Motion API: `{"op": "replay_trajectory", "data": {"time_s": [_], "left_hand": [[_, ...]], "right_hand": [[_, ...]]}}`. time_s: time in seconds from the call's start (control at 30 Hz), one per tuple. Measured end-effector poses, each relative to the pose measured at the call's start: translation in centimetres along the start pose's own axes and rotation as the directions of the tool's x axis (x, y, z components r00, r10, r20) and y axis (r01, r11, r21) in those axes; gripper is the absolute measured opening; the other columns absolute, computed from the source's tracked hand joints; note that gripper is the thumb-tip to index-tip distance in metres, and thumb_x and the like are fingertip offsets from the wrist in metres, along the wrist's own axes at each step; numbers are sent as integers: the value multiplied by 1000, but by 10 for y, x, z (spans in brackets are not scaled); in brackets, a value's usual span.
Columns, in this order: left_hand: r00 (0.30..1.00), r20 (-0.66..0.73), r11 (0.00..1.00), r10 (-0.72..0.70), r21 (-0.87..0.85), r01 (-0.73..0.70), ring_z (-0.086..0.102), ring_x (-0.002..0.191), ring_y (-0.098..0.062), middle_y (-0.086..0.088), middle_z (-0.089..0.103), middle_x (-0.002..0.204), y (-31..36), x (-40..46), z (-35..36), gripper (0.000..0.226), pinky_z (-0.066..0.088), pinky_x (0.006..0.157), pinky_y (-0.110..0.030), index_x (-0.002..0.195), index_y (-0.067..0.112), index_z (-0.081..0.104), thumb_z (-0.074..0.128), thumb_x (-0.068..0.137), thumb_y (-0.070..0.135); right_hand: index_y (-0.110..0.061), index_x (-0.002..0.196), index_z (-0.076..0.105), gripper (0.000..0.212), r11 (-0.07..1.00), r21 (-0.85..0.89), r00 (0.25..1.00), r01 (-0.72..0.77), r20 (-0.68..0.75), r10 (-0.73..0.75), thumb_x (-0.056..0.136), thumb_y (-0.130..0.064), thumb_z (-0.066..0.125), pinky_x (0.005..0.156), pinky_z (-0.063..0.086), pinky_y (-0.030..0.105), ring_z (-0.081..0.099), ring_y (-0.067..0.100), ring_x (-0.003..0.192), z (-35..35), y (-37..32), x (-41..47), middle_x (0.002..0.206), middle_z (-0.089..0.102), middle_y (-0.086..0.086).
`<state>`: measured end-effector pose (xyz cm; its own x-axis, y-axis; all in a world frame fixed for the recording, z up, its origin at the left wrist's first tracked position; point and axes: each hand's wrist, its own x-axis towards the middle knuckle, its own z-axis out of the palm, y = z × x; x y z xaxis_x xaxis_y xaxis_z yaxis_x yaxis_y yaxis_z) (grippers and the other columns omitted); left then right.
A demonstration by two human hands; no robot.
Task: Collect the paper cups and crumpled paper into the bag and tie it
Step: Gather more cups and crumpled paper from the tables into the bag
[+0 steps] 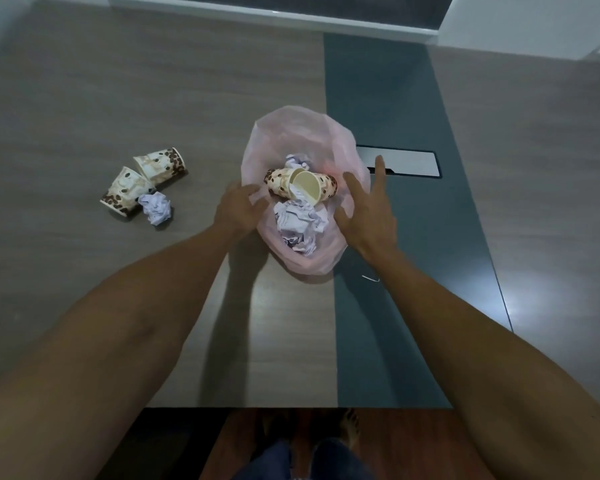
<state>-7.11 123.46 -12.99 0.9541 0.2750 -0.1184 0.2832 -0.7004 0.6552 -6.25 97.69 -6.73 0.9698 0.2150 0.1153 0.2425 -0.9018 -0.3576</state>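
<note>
A thin pink plastic bag [293,133] lies open in the middle of the table. Inside it are paper cups printed with coffee beans [309,186], a large wad of crumpled paper [300,223] and a smaller wad [298,161] behind. My left hand [238,209] pinches the bag's left rim. My right hand [368,206] hovers at the right rim with its fingers spread and nothing in it. Off to the left, two more cups [160,165] [125,190] lie on their sides with a crumpled paper ball [156,207] beside them.
The wooden table [84,98] has a dark grey strip [395,98] down its middle with a metal cable hatch [400,162] just right of the bag. The table's near edge runs above my legs and feet. A small white scrap [370,278] lies near my right wrist.
</note>
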Motion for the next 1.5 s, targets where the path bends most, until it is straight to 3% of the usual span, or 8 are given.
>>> {"op": "replay_trajectory", "data": {"time_s": [0.13, 0.33, 0.63, 0.77, 1.1, 1.27, 1.4, 1.5], "left_hand": [[994, -107, 1000, -3, 4, 3, 43, 139, -34, -21, 46, 148, -4, -10, -9, 52, 28, 114, -33, 144, -2, 49, 60, 94, 6], [979, -200, 997, -46, 46, 56, 39, 143, -33, -17, 35, 159, -28, -20, -39, 59, 30, 116, -40, 154, 4, 36, 53, 97, 4], [959, -282, 997, 37, -55, -55, 41, 139, -29, -19, 44, 149, -79, -31, -80, 45, 34, 113, -38, 141, 1, 48, 52, 96, 6], [883, -405, 971, -239, -120, 208, 57, 106, -36, -13, 51, 125, -100, -37, -84, 34, 42, 82, -40, 122, 14, 49, 52, 87, 14], [907, -156, 888, -391, 197, 416, 53, 121, -50, -24, 30, 150, -130, -17, -76, 68, 46, 101, -52, 153, 37, 28, 61, 94, 36], [927, -242, 940, -287, 112, 321, 56, 111, -47, -25, 53, 125, -126, -30, -64, 35, 48, 91, -51, 129, 18, 43, 53, 97, 27], [849, -500, 980, -172, 0, 199, 62, 105, -36, -13, 57, 129, -101, -46, -67, 52, 49, 80, -43, 145, 23, 33, 53, 98, 35], [882, -471, 998, 3, -61, -36, 69, 94, -25, -6, 66, 123, -72, -41, -70, 59, 50, 69, -34, 141, 18, 34, 64, 95, 40]], "right_hand": [[-28, 123, 64, 28, 983, -170, 998, 64, 10, -63, 95, -34, 63, 109, 36, 63, 15, 42, 152, -4, -5, 28, 170, 8, 10], [-5, 127, 60, 37, 986, -153, 991, 62, 129, -42, 91, 0, 60, 86, 53, 44, 60, 37, 112, -7, -33, 72, 158, 35, 4], [-16, 158, 23, 75, 987, 34, 988, 156, 17, -156, 94, 3, 56, 93, 47, 37, 53, 34, 125, 25, -86, 93, 169, 15, 0], [-12, 158, 22, 75, 981, 49, 982, 188, -7, -188, 93, 6, 54, 105, 47, 47, 48, 36, 131, 39, -89, 93, 170, 8, -1], [-9, 156, 26, 69, 973, 34, 972, 230, -59, -228, 94, 4, 52, 98, 51, 53, 53, 41, 124, 64, -69, 92, 170, 11, 5], [-9, 157, 25, 72, 966, 11, 965, 260, -27, -260, 92, 5, 52, 96, 51, 49, 54, 42, 122, 66, -63, 85, 170, 11, 5], [-13, 158, 23, 73, 966, 26, 966, 256, 20, -257, 94, -3, 56, 97, 50, 50, 53, 41, 126, 56, -70, 82, 170, 9, 2], [-15, 158, 22, 75, 970, 52, 969, 238, 48, -241, 94, -4, 58, 104, 48, 51, 48, 39, 133, 48, -77, 80, 170, 7, 0]]}}
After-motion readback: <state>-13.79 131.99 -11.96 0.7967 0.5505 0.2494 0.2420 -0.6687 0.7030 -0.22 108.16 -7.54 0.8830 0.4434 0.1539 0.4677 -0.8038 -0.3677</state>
